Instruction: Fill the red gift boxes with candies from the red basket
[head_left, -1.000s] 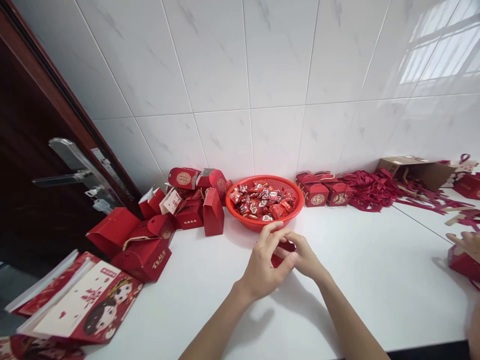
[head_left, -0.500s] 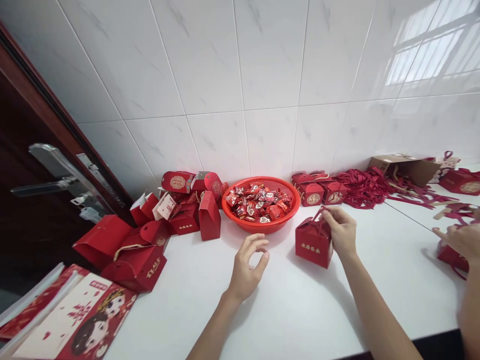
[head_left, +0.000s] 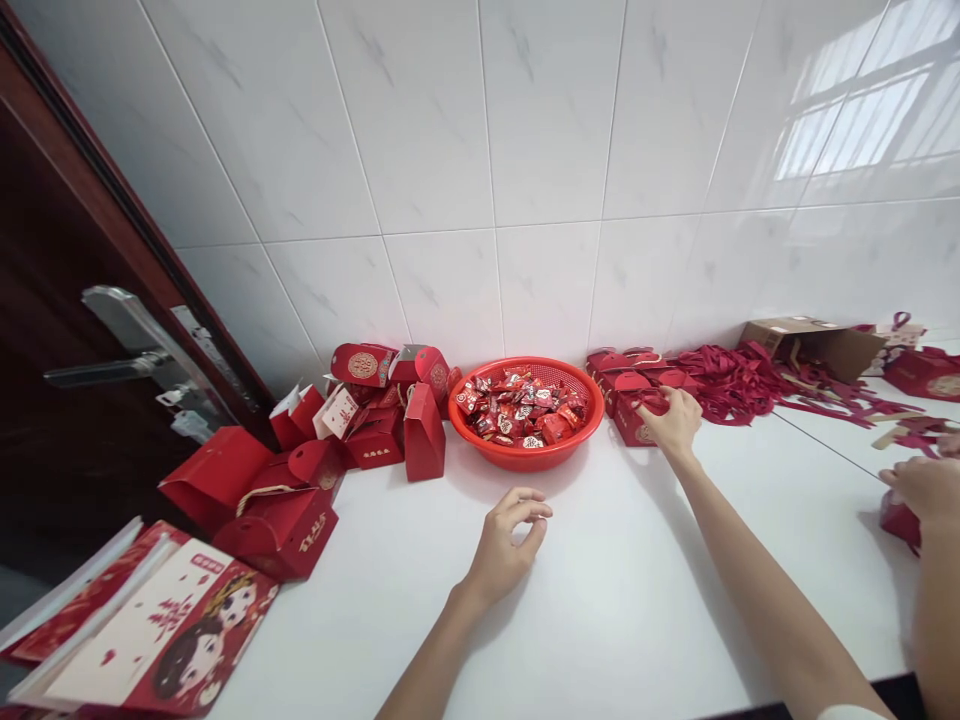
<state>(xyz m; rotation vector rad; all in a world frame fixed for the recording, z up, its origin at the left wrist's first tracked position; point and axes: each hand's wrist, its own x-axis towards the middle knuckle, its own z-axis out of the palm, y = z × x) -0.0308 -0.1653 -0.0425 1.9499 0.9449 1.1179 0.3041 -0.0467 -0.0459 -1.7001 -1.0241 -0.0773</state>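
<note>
Clock positions are read from the red plastic basket (head_left: 526, 462), which stands on the white tabletop (head_left: 600, 620). Nearest the wearer, at eight o'clock, lies a cartoon-printed gift bag (head_left: 131, 630), its near end cut off by the frame. The left hand (head_left: 504, 545) hovers at six o'clock, fingers loosely curled, thumb apart from the forefinger, grasping nothing. Further out, between eight and nine o'clock, sits a red carton with a rope handle (head_left: 289, 530), its sides upright. Toward three o'clock, at the frame edge, another person's hand (head_left: 926, 485) is at a red box (head_left: 898, 520), mostly hidden.

The right hand (head_left: 664, 418) is at three o'clock, fingertips at the top of a red candy box (head_left: 634, 428). Whether they pinch it or have released it cannot be told. That box stands upright, just beside the basket and in front of similar boxes (head_left: 616, 365) with gold print. The basket contains wrapped sweets (head_left: 517, 410).

At nine o'clock a narrow red box (head_left: 424, 435) stands beside a cluster of red boxes (head_left: 375, 435). At three o'clock, past the right hand, lies a heap of dark red ribbons (head_left: 731, 382); beyond it, a brown cardboard box (head_left: 855, 350) rests on its side. Furthest, at twelve o'clock, is the tiled wall (head_left: 547, 270).
</note>
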